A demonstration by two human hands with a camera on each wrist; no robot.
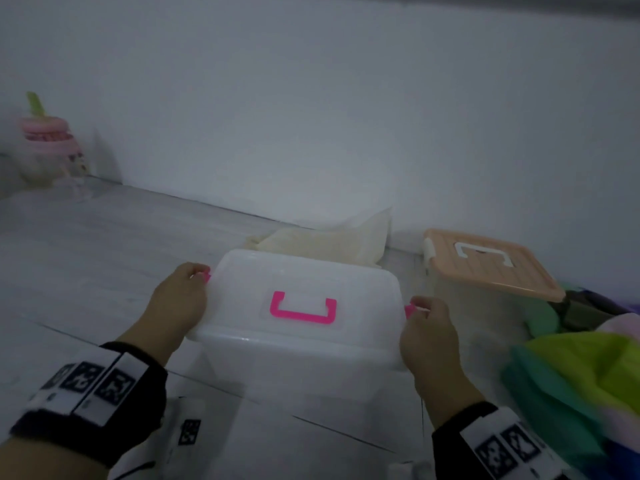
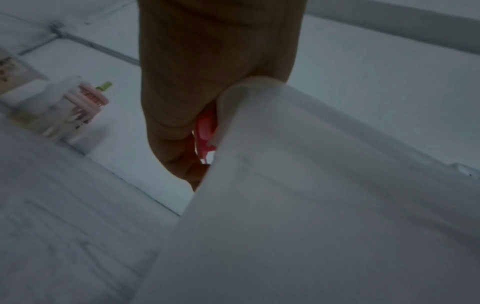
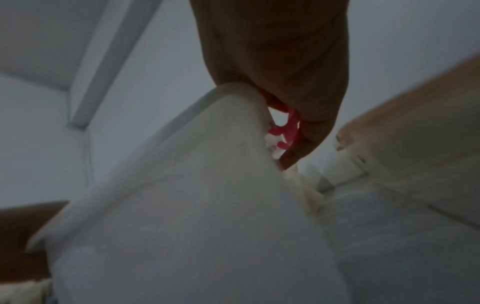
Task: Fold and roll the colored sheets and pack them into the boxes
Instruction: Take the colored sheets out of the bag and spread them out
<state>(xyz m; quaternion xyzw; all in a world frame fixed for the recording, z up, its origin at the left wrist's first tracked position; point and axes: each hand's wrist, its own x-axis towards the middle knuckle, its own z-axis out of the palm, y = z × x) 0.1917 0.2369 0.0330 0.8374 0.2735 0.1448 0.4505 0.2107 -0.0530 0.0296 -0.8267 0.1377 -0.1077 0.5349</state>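
Note:
A translucent white box [image 1: 304, 344] with a white lid and a pink handle [image 1: 303, 308] stands in front of me. My left hand [image 1: 183, 299] grips the pink latch [image 1: 206, 274] on the lid's left end, also seen as the pink latch [image 2: 205, 131] in the left wrist view. My right hand [image 1: 429, 337] pinches the pink latch [image 1: 410, 310] on the right end, the same latch [image 3: 288, 129] close up. A second clear box with a peach lid [image 1: 485, 261] stands at the right. Colored sheets [image 1: 581, 386], green and teal, are heaped at the far right.
A cream sheet [image 1: 329, 242] lies behind the white box against the wall. A pink-capped bottle [image 1: 48, 147] stands at the far left by the wall. The surface is pale wood-grain.

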